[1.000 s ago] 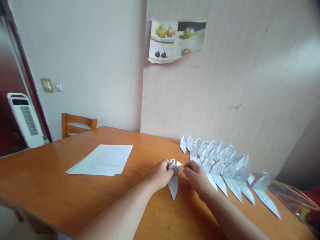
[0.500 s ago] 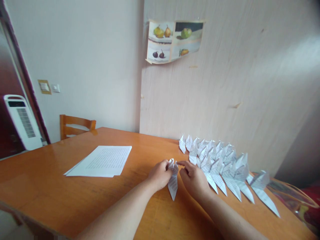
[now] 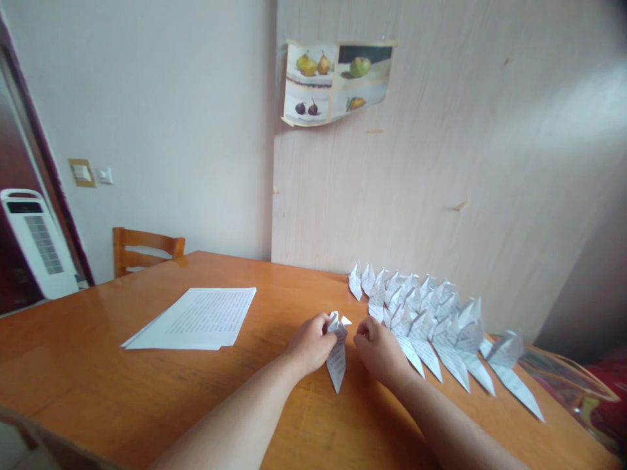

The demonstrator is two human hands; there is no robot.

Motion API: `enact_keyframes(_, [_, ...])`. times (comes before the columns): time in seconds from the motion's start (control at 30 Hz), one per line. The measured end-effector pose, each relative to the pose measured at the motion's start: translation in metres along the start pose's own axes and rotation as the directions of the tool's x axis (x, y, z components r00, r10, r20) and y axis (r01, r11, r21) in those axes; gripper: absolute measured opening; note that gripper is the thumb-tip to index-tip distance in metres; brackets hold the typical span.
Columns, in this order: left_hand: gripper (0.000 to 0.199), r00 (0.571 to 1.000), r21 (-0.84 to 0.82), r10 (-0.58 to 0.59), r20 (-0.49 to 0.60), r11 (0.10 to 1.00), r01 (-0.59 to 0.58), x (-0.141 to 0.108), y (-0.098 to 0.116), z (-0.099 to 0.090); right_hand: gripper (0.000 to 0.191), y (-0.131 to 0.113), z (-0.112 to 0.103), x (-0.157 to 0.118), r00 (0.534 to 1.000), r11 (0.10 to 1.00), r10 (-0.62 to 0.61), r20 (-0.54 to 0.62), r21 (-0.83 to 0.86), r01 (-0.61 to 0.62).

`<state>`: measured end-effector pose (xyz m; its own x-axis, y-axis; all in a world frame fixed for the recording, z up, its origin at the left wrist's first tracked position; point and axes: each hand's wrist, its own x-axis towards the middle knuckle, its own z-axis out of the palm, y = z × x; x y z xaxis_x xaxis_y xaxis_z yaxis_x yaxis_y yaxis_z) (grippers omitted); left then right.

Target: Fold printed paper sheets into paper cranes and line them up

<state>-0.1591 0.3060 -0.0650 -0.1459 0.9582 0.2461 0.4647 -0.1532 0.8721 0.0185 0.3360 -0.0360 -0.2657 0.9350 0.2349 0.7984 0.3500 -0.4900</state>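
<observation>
Near the middle of the wooden table, my left hand (image 3: 312, 343) pinches a folded paper figure (image 3: 337, 362) by its upper left part. The figure is white with printed lines, its long pointed end towards me, and a small white tip sticks out at its upper right. Just right of it, apart from the paper, my right hand (image 3: 379, 349) is closed with fingers curled; nothing shows in it. Several similar folded paper figures (image 3: 448, 333) stand in rows beyond and to the right of my right hand.
A stack of printed sheets (image 3: 196, 320) lies on the left part of the table (image 3: 147, 405). Behind the table are a wooden chair (image 3: 147, 243) and a wall with a fruit picture (image 3: 337, 85). A clear bag (image 3: 563, 385) is at the right edge.
My right hand has drawn back from the folded paper, and its extended index finger has curled in. The small upper right tip now points out to the right. The view has shifted slightly.
</observation>
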Motion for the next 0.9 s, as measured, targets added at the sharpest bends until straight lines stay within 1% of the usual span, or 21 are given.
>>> enact_keyframes(0.23, [0.021, 1.0, 0.0, -0.005, 0.004, 1.0, 0.005, 0.004, -0.004, 0.001, 0.007, -0.002, -0.002, 0.0, 0.996, 0.998, -0.006, 0.094, -0.068, 0.013])
enact_keyframes(0.43, [0.017, 1.0, -0.001, -0.017, -0.003, 1.0, 0.017, 0.007, -0.01, 0.001, 0.011, -0.009, -0.002, -0.008, 0.984, 0.984, -0.018, 0.178, -0.174, 0.049])
enact_keyframes(0.67, [0.016, 1.0, -0.092, -0.004, -0.005, 0.996, 0.003, 0.006, -0.009, 0.0, 0.018, -0.013, -0.004, -0.009, 0.976, 0.967, -0.026, 0.217, -0.242, 0.08])
enact_keyframes(0.9, [0.017, 1.0, -0.164, 0.004, -0.031, 0.986, -0.009, 0.002, -0.001, -0.002, 0.022, -0.014, -0.006, -0.007, 0.972, 0.961, -0.041, 0.233, -0.258, 0.103])
